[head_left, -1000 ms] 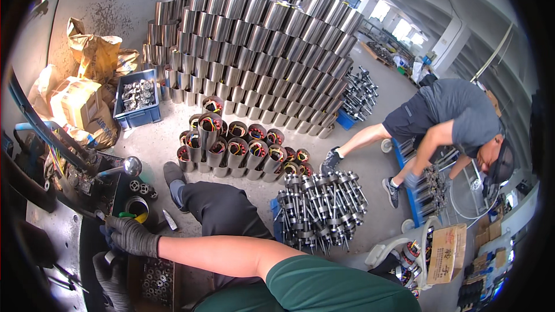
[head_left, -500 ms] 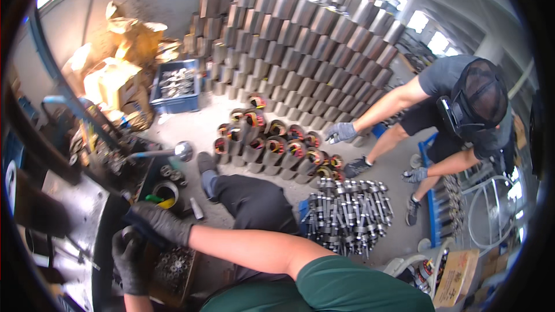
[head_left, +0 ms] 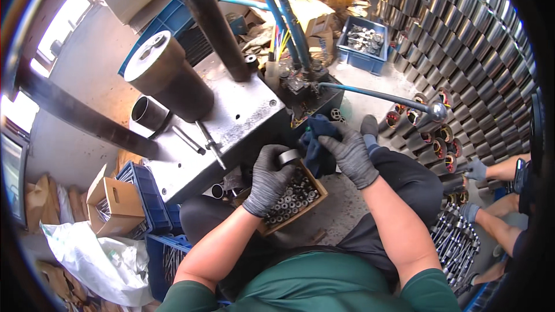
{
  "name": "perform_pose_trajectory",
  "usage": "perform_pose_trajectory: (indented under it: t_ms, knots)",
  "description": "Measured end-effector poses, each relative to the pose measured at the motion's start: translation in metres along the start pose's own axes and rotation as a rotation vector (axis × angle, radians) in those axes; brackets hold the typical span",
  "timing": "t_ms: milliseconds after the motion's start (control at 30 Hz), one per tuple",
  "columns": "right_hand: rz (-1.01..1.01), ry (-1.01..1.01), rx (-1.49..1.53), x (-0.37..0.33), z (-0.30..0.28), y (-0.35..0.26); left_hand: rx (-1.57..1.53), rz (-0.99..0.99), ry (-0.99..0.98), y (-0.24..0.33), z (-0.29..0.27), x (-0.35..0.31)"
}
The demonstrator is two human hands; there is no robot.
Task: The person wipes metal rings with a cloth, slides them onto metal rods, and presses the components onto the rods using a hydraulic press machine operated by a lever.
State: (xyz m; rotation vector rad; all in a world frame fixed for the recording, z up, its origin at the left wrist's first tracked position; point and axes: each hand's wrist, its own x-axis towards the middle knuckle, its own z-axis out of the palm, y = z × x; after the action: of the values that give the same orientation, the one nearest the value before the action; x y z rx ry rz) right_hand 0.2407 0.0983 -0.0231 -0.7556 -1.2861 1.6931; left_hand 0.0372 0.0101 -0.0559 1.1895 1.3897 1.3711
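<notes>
My left hand [head_left: 270, 178], in a grey knit glove, is closed around a short silver metal ring [head_left: 289, 156] that sticks out between thumb and fingers. It hovers over a wooden box [head_left: 319, 189] holding many small round metal parts [head_left: 293, 202]. My right hand [head_left: 354, 157], gloved the same way, grips a dark blue cloth [head_left: 317, 145] that hangs down beside the box. Ahead of my hands is a press with a steel bed [head_left: 245, 107]. A thick ram [head_left: 180, 86], a short tube [head_left: 149, 113] and a thin shaft [head_left: 210, 145] are on or over the bed.
A blue lever with a ball end [head_left: 437, 112] reaches out to the right. Stacked metal cylinders [head_left: 468, 40] fill the right, with wound stators [head_left: 439, 149] before them. A co-worker's gloved hand [head_left: 475, 169] is near these. Blue crates [head_left: 144, 190] and a cardboard box [head_left: 118, 211] stand left.
The view has swung left toward the press. My hands, close together before, are now farther apart. The cloth stays in my right hand, and a ring now shows in my left.
</notes>
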Motion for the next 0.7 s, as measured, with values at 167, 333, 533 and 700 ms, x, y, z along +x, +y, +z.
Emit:
perform_pose_trajectory:
  t_ms: [167,333,533,700]
  knots:
    - [-0.009,0.008,-0.012,-0.003,0.009,0.002,0.260,0.174,0.009,0.015,0.000,0.001]
    - [0.020,-0.081,-0.184,-0.013,0.032,0.031,0.429,0.255,0.078,0.011,0.011,0.002]
    - [0.049,-0.021,-0.200,-0.009,0.035,0.051,-0.063,0.021,0.086,-0.011,0.024,0.000]
    - [0.050,0.040,-0.137,-0.012,0.038,0.045,0.272,0.117,-0.113,0.002,0.014,-0.002]
